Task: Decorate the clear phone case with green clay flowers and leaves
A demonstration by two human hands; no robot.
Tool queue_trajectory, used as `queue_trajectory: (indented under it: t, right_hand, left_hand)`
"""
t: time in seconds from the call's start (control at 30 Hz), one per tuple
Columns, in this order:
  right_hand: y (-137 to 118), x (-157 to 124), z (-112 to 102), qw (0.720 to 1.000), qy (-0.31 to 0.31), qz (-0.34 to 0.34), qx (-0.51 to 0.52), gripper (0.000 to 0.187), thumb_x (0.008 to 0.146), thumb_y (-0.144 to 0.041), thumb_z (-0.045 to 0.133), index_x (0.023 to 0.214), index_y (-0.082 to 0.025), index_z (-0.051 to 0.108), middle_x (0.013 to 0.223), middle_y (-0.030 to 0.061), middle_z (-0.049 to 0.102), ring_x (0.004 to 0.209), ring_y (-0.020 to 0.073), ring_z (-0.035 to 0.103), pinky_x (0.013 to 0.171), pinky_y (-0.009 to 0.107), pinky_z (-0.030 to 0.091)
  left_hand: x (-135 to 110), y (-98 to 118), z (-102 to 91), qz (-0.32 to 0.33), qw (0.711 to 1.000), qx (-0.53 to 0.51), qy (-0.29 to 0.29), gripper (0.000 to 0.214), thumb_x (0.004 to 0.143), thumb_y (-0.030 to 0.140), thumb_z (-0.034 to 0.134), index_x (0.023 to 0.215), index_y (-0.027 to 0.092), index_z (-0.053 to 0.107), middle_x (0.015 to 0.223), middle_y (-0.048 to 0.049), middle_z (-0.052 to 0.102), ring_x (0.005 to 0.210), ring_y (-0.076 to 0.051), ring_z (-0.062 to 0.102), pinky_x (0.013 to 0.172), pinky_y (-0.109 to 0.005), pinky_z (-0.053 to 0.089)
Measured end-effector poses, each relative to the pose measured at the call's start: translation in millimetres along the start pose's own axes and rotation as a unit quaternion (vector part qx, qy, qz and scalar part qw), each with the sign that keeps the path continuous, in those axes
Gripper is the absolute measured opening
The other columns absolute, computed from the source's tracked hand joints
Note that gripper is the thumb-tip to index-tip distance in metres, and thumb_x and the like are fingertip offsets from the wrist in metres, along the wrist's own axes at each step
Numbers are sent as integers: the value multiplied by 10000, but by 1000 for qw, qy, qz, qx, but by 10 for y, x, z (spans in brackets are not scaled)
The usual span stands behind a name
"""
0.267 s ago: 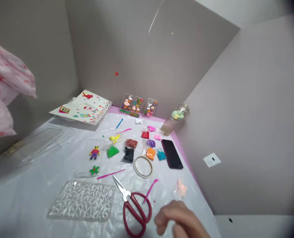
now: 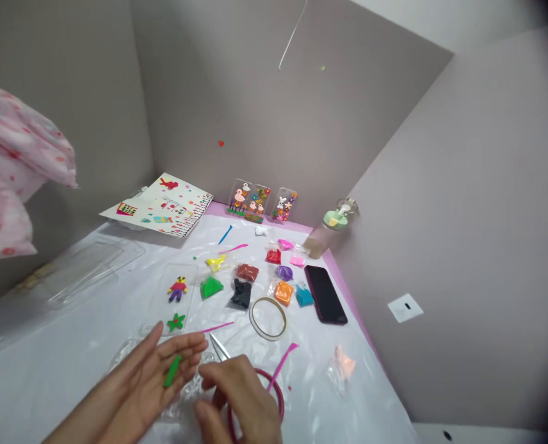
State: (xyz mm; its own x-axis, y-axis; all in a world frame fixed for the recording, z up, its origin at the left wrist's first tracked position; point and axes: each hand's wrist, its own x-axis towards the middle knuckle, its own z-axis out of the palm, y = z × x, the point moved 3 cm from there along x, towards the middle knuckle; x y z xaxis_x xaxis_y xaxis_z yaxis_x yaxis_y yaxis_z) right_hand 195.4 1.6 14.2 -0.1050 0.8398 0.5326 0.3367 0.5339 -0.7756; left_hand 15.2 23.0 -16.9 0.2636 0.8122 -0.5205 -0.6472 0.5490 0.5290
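Extends the fingers of the bare left hand point(image 2: 150, 377), palm up, beneath a slim green clay strip point(image 2: 173, 371).
Supports it loosely and slantwise, narrow, elongated and evenly coloured; curls the bare right hand point(image 2: 246, 391) just beside, thumb and forefinger apart. Unlike the earlier frame, brings left hand and strip into view and partly covers the red-handled metal scissors point(image 2: 218, 347) and clear textured plastic case point(image 2: 193, 387).

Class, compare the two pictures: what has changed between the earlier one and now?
The left hand has come into view, palm up, with a green strip lying on it. The right hand has moved leftward and now hides part of the scissors. The phone and tape ring lie as before.
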Motion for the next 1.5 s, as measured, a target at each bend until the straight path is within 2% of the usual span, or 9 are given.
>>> queue_trajectory:
  t: [0.13,0.27,0.37,0.47,0.7,0.87,1.07,1.27,1.5]
  right_hand:
    - [114,110,171,985,-125,-33,-112,483,917,-299,822,1375,-228,688,1076,107,769,856,287,753,712,367,645]
    - [90,308,158,978,-156,-33,-131,329,906,-100,699,1221,-194,713,1108,111,761,987,302,761,806,386,644]
    - [39,490,44,987,-154,14,-44,293,918,-58,630,1146,-208,735,1060,68,756,954,231,751,829,318,612]
    - [38,670,-73,983,-143,85,79,224,920,-53,666,1028,-216,775,982,27,752,900,162,743,803,227,585]
    - [156,969,-16,977,-114,88,154,242,842,2,687,935,-203,777,944,24,731,881,150,724,793,210,572]
    - [232,1129,93,986,-88,67,126,192,849,-36,712,930,-196,781,869,15,742,785,138,711,711,187,553]
    - [363,1173,173,988,-83,54,116,175,916,-81,714,1009,-199,804,901,32,771,819,147,746,729,182,587]
    - [442,1124,226,993,-89,27,77,213,922,-53,701,1038,-211,784,930,27,760,842,137,738,754,176,587]
    - [413,1166,294,995,-78,28,56,177,873,-44,681,932,-193,757,850,17,745,765,133,719,704,172,561]
  left_hand:
    - [6,-238,150,-13,1000,10,21,727,742,808,860,1192,238,870,1423,-94,783,1583,-381,482,1247,-440,526]
    - [82,-259,95,42,998,40,13,625,858,771,776,1264,303,852,1548,-50,714,1652,-353,384,1344,-485,381]
    - [150,-160,-50,75,989,128,-3,595,789,676,888,1298,376,827,1548,-21,715,1617,-362,447,1251,-450,511]
    - [157,33,-116,175,950,255,45,529,816,631,894,1267,364,818,1428,-39,769,1451,-368,631,1156,-392,599]
    - [267,346,105,289,892,347,18,277,843,532,894,1009,312,865,1044,-38,803,1111,-317,776,947,-289,675]
    - [413,533,157,293,886,359,12,311,868,558,866,1083,333,863,1100,-45,824,1080,-314,797,866,-273,681]
    - [446,848,361,338,845,412,-37,202,937,513,811,923,312,822,921,-9,774,917,-225,767,849,-210,639]
    - [553,853,304,298,873,376,-87,158,946,448,812,1014,306,807,1008,-12,759,987,-228,778,890,-228,634]
    - [651,874,214,282,872,382,-116,149,956,437,799,951,291,769,951,-1,731,938,-221,777,858,-232,633]
